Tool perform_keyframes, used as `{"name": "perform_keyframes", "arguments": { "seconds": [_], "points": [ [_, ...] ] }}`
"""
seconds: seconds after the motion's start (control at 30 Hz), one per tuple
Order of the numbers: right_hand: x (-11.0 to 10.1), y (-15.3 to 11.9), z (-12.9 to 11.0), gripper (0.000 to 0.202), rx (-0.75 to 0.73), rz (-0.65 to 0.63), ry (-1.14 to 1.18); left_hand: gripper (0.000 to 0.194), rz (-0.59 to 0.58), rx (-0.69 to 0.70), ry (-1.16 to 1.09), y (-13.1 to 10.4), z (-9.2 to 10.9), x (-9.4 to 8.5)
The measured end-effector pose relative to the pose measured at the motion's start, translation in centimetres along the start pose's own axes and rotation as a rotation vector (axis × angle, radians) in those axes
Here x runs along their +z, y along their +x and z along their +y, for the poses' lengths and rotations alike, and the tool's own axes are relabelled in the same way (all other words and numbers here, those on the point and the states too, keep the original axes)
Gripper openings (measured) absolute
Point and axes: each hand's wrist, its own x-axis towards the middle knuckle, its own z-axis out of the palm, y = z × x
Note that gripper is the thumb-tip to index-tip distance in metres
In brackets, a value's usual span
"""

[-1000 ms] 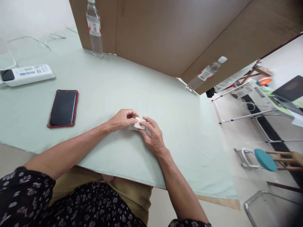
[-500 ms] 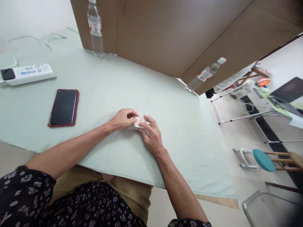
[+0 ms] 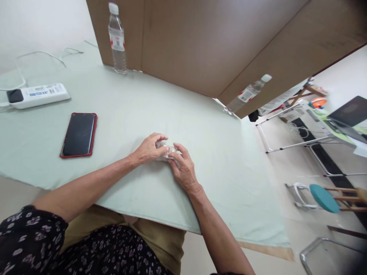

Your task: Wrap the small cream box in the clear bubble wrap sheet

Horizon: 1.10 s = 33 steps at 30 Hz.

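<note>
My left hand [image 3: 149,148] and right hand [image 3: 184,168] cover most of the small pale packet [image 3: 166,150] between them; what it is can't be told. Print on the power strip [image 3: 37,95] and on the upright bottle [image 3: 117,38] is too small to read. Metal frame [image 3: 329,256] at lower right is blurred and cut off by the edge.

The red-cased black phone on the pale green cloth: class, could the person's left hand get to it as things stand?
Probably yes. The red-cased black phone lies flat to the left of the left hand, with only bare pale green cloth between them. But that hand and the right hand are pinching a small folded paper.
</note>
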Motion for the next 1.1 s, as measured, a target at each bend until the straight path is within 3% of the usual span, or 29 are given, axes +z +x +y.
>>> {"name": "perform_keyframes", "arguments": {
  "seconds": [0.13,0.33,0.5,0.97,1.1],
  "points": [
    [0.1,0.0,0.1,0.021,0.007,-0.008,-0.007,0.053,-0.02,0.056,0.049,-0.1,-0.2,0.6],
    [0.2,0.0,0.4,0.017,0.024,-0.011,0.04,0.061,-0.094,-0.013,-0.025,0.0,-0.2,0.8],
    [0.3,-0.2,0.3,0.028,0.029,-0.006,0.026,0.07,-0.127,-0.025,-0.079,-0.1,-0.4,0.4],
    [0.5,-0.1,0.3,0.019,0.02,-0.003,0.015,0.067,-0.113,0.005,-0.142,0.3,-0.1,-1.3],
    [0.3,0.0,0.3,0.026,0.012,0.002,0.051,0.078,-0.254,0.015,-0.024,0.5,-0.1,-2.2]
  ]
}}
